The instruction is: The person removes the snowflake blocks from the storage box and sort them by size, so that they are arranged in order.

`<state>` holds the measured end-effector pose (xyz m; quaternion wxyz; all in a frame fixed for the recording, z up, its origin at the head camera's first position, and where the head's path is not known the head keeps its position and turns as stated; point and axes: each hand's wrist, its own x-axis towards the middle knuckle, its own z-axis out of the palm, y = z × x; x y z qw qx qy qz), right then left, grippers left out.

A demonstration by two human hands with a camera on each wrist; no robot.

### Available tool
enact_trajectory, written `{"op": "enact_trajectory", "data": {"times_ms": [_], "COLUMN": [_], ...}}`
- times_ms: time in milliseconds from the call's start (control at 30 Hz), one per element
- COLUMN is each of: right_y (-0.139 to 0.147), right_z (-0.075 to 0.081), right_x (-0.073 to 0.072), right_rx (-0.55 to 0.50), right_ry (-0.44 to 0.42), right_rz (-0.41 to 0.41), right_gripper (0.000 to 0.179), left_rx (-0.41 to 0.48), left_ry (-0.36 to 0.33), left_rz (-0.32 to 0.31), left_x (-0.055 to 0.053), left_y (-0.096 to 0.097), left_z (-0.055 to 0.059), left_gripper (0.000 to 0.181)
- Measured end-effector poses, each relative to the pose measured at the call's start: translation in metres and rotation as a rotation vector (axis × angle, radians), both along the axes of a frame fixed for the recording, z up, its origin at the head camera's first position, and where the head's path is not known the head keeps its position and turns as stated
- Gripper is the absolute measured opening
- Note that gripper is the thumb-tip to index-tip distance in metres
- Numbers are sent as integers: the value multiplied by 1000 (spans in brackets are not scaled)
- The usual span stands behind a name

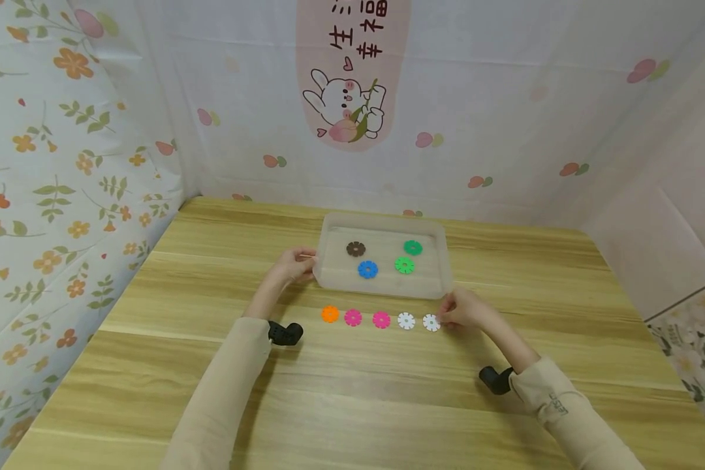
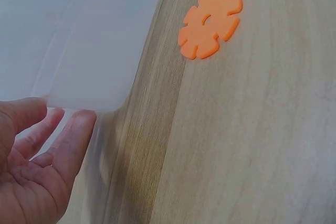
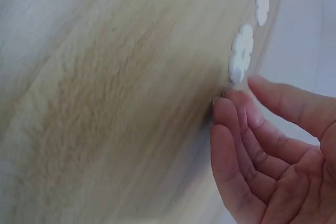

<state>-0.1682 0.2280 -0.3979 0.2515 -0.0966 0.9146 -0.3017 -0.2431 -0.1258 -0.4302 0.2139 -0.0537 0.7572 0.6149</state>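
Note:
A translucent plastic tray (image 1: pixel 382 292) holds brown (image 1: pixel 356 249), blue (image 1: pixel 367 269), dark green (image 1: pixel 413 247) and light green (image 1: pixel 404 265) notched interlocking discs. My left hand (image 1: pixel 298 264) grips the tray's left end, thumb and fingertips at its rim in the left wrist view. In front of the tray runs a row: an orange disc (image 1: pixel 330 314), two pink discs (image 1: pixel 353 318) and two white discs (image 1: pixel 406 320). At the row's right end, my right hand (image 1: pixel 463 309) pinches the edge of the last white disc (image 3: pixel 240 56), which lies flat on the table.
The wooden table (image 1: pixel 352 405) meets a patterned cloth (image 1: pixel 505 130) at the back and left. Black wrist-worn devices (image 1: pixel 285 333) sit under both forearms. The tray's near right corner is close to my right hand.

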Motion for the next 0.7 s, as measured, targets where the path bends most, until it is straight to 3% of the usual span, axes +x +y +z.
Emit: {"op": "enact_trajectory", "data": {"times_ms": [100,267,533,700], "right_y": [1,-4,-15,-19], "right_z": [3,11,20,24], "right_x": [0,-5,-14,-18], "right_rx": [-6,-23,-86,-92], "right_ry": [7,14,-11,-5], "right_rz": [-8,-36,-13,2], "right_gripper": [13,14,16,18], "left_rx": [-22,-21,-31,-32], "left_ry": [-15,-34,-25,-19], "left_rz": [-6,-10,5,15], "left_x": [11,20,10,8], "left_y": [3,4,1,2], "left_z": [20,37,17,12], "left_gripper": [41,41,39,39]}}
